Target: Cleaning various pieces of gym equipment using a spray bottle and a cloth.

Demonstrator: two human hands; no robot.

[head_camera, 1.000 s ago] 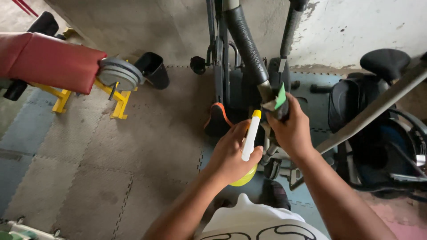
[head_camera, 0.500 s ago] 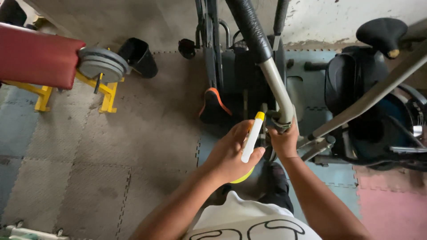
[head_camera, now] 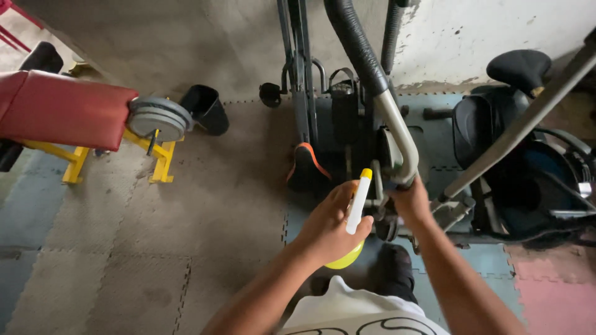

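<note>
Inside left grip (head_camera: 329,226) — spray bottle (head_camera: 358,201).

Dim, even daylight with soft shadows, no glare, sharp focus centrally and wide-angle bending at the edges.

Spray bottle (head_camera: 347,253) body — hidden by left hand (head_camera: 329,229)

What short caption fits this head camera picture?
Left hand holds a yellow-and-white spray bottle while right hand grips a grey exercise-machine bar.
</note>
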